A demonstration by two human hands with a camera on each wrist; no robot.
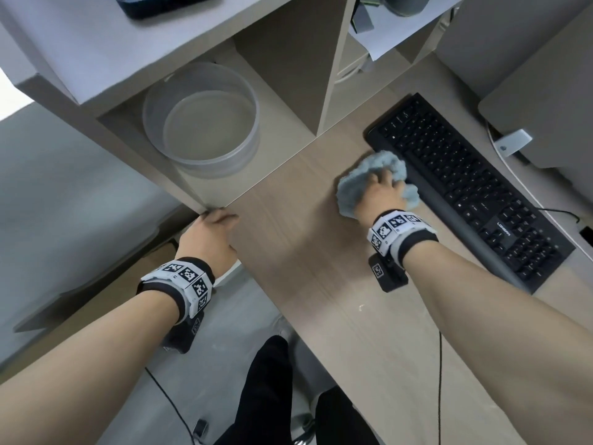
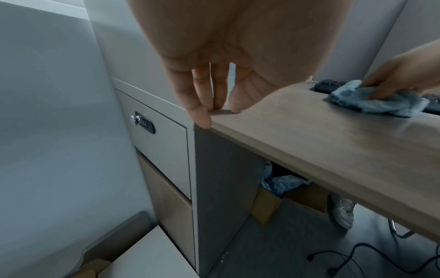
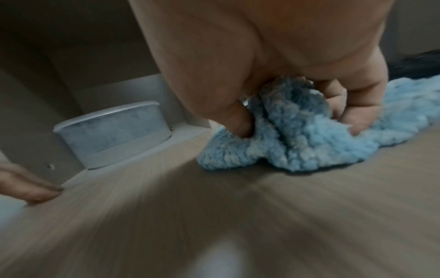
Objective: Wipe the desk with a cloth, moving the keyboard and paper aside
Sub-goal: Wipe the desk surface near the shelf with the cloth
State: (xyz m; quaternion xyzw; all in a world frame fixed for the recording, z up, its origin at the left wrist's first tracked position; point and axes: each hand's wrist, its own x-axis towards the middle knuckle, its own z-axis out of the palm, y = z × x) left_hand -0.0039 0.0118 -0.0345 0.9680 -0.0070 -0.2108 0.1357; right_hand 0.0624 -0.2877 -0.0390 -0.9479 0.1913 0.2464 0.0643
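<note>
- Two bare hands are at the desk (image 1: 314,258).
- Right hand (image 1: 380,192) has its fingers and thumb curled into a bunched blue cloth (image 1: 369,175), holding it down on the wood.
- Just beyond that grip's right side lies the black keyboard (image 1: 465,187), touching the cloth's edge.
- Left hand (image 1: 208,239) rests fingertips (image 2: 200,116) on the desk's left corner, fingers fairly straight, holding nothing.
- Beyond it, a clear round tub (image 1: 202,120) sits in a shelf cubby.

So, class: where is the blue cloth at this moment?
In the head view, the blue cloth lies bunched on the desk under the right hand, beside the keyboard.
</note>
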